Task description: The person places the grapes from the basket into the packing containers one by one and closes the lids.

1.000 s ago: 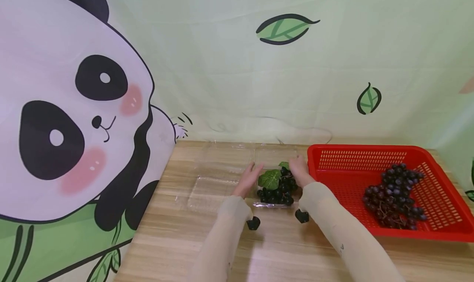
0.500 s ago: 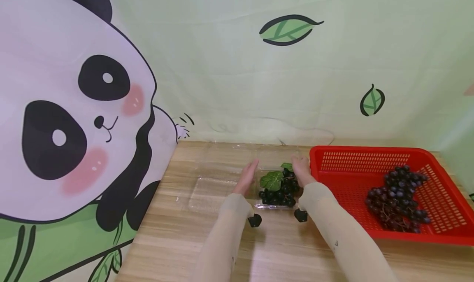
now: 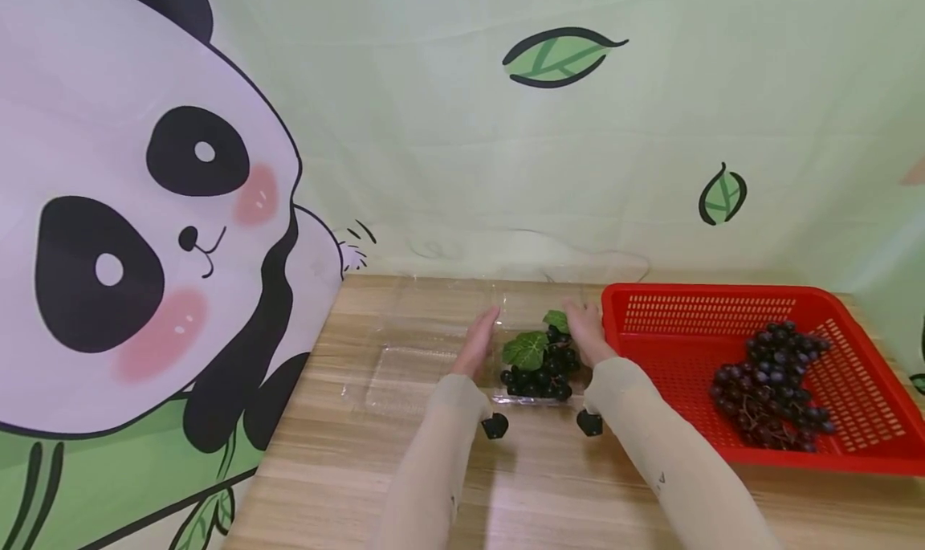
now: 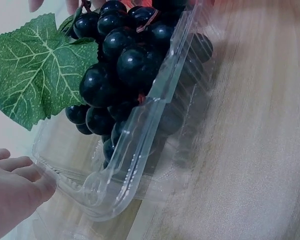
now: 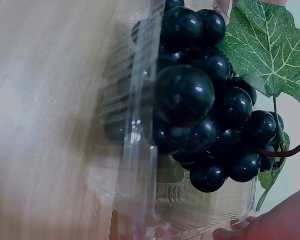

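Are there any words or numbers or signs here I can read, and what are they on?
There are none I can read.
Sleeves: tiny dark marks, too small to make out.
Backdrop: just a drawn panda and leaves.
Clear box, red basket: no lettering shows.

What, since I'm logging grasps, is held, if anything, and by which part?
The left grip appears to hold nothing, beside the clear container; whether the right grip holds the container's right side cannot be told.
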The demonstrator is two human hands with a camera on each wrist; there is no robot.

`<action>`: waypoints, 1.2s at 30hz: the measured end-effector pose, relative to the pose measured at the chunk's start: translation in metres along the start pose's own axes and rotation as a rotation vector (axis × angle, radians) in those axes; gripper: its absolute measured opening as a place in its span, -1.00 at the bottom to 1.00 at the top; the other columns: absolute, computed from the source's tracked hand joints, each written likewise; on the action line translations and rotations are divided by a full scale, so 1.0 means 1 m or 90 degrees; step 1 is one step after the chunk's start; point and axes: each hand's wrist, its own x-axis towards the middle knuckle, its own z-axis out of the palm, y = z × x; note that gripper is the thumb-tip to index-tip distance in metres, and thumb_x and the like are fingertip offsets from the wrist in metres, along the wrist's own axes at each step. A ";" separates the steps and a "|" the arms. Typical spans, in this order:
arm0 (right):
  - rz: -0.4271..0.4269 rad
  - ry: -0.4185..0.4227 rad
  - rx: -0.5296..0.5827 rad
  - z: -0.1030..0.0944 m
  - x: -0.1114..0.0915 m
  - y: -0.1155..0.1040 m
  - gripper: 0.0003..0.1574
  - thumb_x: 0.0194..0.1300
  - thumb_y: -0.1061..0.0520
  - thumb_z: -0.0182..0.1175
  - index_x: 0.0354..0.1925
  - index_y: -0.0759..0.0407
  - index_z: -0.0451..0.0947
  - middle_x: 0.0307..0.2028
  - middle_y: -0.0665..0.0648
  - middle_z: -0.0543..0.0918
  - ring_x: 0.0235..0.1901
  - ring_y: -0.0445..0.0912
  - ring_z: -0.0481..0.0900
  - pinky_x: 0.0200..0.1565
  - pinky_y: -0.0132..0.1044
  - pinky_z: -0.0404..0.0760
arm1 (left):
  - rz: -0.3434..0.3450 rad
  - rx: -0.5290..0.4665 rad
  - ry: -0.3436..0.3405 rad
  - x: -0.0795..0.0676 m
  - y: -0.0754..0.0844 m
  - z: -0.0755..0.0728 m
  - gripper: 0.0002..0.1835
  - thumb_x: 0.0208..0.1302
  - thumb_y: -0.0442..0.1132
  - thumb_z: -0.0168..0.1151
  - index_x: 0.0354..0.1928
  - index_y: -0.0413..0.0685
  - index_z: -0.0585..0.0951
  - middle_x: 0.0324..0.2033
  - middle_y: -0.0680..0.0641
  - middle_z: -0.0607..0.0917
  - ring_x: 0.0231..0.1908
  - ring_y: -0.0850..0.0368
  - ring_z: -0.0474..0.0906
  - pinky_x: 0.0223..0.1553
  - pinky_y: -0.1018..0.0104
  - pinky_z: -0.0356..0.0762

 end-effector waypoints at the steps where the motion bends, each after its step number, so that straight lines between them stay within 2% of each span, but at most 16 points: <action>1: -0.006 0.004 0.003 0.000 0.000 0.000 -0.10 0.29 -0.22 -0.28 0.35 0.24 -0.33 0.36 0.28 -0.18 0.33 0.13 -0.17 0.31 0.08 -0.07 | 0.000 0.001 0.004 0.000 0.000 0.000 -0.23 0.19 0.27 -0.19 0.32 -0.05 0.06 0.31 -0.19 0.10 0.29 -0.15 0.02 0.27 -0.10 0.00; 5: -0.020 -0.005 0.018 0.000 -0.001 0.002 -0.07 0.28 -0.24 -0.25 0.35 0.22 -0.34 0.36 0.28 -0.18 0.33 0.12 -0.13 0.30 0.08 -0.04 | -0.001 0.005 0.016 -0.001 0.002 0.001 -0.20 0.19 0.25 -0.18 0.34 -0.10 0.01 0.34 -0.16 0.04 0.32 -0.13 -0.05 0.29 -0.10 -0.08; 11: -0.037 -0.018 0.022 -0.001 -0.003 0.003 -0.06 0.28 -0.25 -0.23 0.35 0.17 -0.37 0.37 0.24 -0.24 0.34 0.11 -0.19 0.30 0.10 -0.07 | -0.005 0.006 0.027 -0.003 0.002 0.001 -0.13 0.15 0.28 -0.15 0.35 -0.11 -0.05 0.36 -0.13 -0.02 0.34 -0.10 -0.12 0.31 -0.09 -0.17; 20: -0.064 -0.013 0.015 -0.002 -0.001 0.005 -0.04 0.27 -0.25 -0.19 0.35 0.17 -0.38 0.37 0.23 -0.25 0.35 0.10 -0.23 0.31 0.10 -0.09 | -0.012 0.006 0.037 -0.002 0.003 0.000 -0.13 0.14 0.26 -0.10 0.35 -0.10 -0.06 0.35 -0.13 0.02 0.32 -0.10 -0.05 0.30 -0.09 -0.11; 28: -0.090 -0.007 0.020 0.000 -0.002 0.006 -0.06 0.29 -0.17 -0.15 0.35 0.18 -0.39 0.37 0.24 -0.24 0.36 0.10 -0.25 0.31 0.10 -0.13 | -0.012 -0.017 0.058 -0.002 0.003 -0.001 -0.17 0.13 0.12 0.00 0.34 -0.13 -0.03 0.34 -0.17 0.04 0.31 -0.14 -0.04 0.28 -0.11 -0.08; 36: -0.069 -0.015 -0.009 0.000 -0.004 0.008 -0.01 0.27 -0.22 -0.18 0.35 0.15 -0.48 0.37 0.23 -0.32 0.36 0.10 -0.32 0.32 0.10 -0.17 | 0.007 -0.020 0.078 -0.001 0.003 -0.002 -0.21 0.13 0.00 0.02 0.32 -0.20 0.01 0.32 -0.22 0.08 0.30 -0.16 0.00 0.28 -0.09 -0.04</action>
